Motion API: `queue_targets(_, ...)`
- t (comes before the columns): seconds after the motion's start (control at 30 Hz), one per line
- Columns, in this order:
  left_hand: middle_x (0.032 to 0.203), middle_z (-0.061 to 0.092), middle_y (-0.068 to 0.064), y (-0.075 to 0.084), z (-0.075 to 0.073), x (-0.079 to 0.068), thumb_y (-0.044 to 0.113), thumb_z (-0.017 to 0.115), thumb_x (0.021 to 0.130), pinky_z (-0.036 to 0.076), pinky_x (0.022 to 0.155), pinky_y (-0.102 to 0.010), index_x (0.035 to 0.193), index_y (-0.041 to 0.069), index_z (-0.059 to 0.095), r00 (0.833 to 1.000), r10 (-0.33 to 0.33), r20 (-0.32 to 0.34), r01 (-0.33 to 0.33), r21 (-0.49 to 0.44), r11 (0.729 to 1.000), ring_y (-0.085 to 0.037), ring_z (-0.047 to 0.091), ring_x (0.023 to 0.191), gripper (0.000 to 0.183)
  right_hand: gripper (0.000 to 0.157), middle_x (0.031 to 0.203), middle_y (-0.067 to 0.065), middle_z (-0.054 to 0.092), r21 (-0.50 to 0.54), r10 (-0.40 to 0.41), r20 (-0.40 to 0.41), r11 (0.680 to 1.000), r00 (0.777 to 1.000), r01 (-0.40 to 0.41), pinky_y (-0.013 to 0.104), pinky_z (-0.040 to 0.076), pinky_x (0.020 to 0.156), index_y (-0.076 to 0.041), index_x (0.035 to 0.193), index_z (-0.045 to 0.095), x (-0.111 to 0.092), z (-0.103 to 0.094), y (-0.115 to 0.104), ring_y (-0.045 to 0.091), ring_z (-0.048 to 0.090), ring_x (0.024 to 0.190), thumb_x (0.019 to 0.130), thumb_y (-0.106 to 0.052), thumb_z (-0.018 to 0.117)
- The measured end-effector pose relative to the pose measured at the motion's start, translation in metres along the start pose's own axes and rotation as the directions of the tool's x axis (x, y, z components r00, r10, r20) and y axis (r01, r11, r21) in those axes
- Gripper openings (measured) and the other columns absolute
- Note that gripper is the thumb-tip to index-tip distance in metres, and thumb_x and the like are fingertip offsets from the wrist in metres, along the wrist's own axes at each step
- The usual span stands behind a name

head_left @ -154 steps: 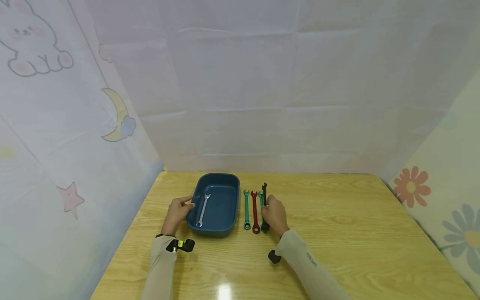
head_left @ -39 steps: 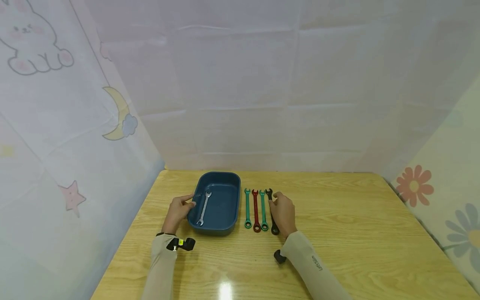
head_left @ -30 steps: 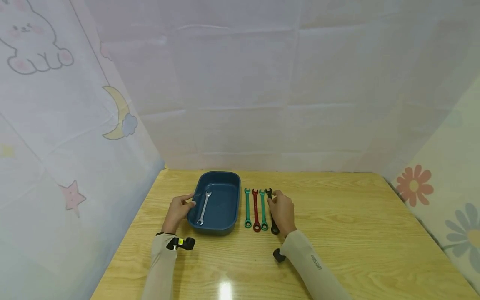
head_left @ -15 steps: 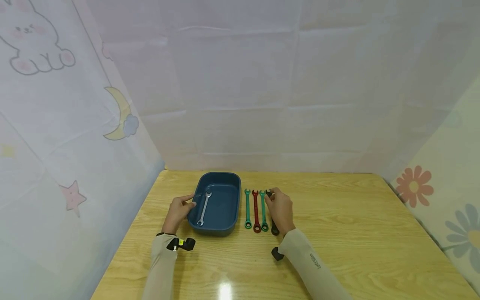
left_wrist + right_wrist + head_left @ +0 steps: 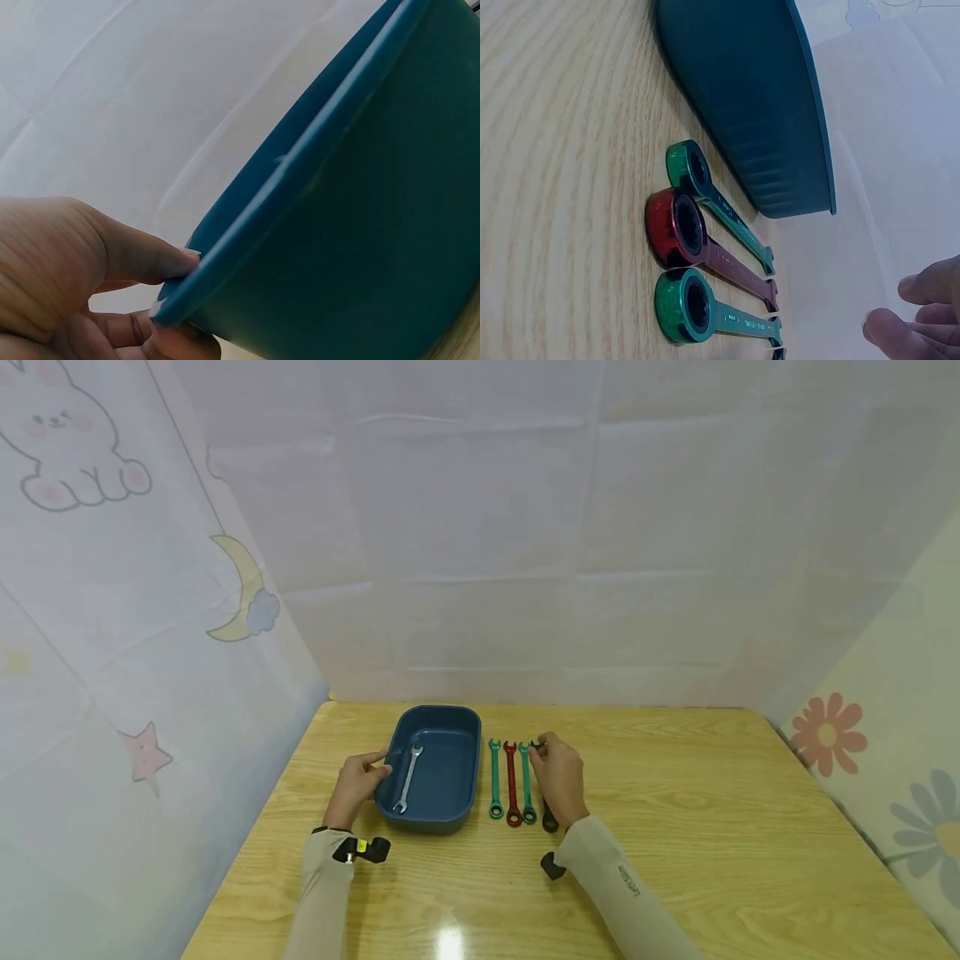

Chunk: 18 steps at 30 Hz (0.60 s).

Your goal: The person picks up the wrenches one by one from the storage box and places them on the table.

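In the head view my left hand (image 5: 355, 789) pinches the left rim of a blue plastic bin (image 5: 442, 821), thumb inside and fingers outside. A silver open-end wrench (image 5: 408, 779) lies in the bin. To its right, side by side on the table, lie a green combination wrench (image 5: 495, 777), a red combination wrench (image 5: 512, 781), a second green wrench (image 5: 527, 781) and a black wrench (image 5: 551, 821). My right hand (image 5: 560, 779) hovers over the black wrench and hides much of it. In the right wrist view, that hand's loosely bent fingers (image 5: 892, 334) are apart from the wrenches and hold nothing.
The wooden table (image 5: 712, 827) extends to the right of the wrenches and in front of them. A pale cloth backdrop (image 5: 480, 568) rises at its back edge, with printed cloth walls left and right. Each wrist carries a small black camera (image 5: 552, 866).
Around five seconds ago my right hand held the black wrench; it now lies right of the second green wrench. Lately that hand has shifted slightly left. The left hand stays on the bin.
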<state>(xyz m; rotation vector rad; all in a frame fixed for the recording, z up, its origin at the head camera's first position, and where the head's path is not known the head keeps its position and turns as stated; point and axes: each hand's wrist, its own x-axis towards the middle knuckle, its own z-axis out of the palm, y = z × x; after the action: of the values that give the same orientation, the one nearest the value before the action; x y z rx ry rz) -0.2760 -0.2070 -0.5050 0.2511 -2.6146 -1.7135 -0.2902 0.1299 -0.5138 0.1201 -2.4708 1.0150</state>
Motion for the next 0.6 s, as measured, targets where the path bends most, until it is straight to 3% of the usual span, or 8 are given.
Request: queue_targets(0.6, 0.08, 0.059, -0.019, 0.001, 0.0, -0.002, 0.003, 0.061, 0.096, 0.049, 0.055, -0.027, 0.14, 0.0, 0.057, 1.0, 0.009, 0.003, -0.009, -0.002, 1.0, -0.023, 0.06, 0.066, 0.044, 0.025, 0.087, 0.016, 0.073, 0.018, -0.06, -0.032, 0.998, 0.998, 0.061, 0.038, 0.058, 0.062, 0.004, 0.11, 0.07, 0.004, -0.003, -0.012, 0.024, 0.071, 0.073, 0.094, -0.015, 0.072)
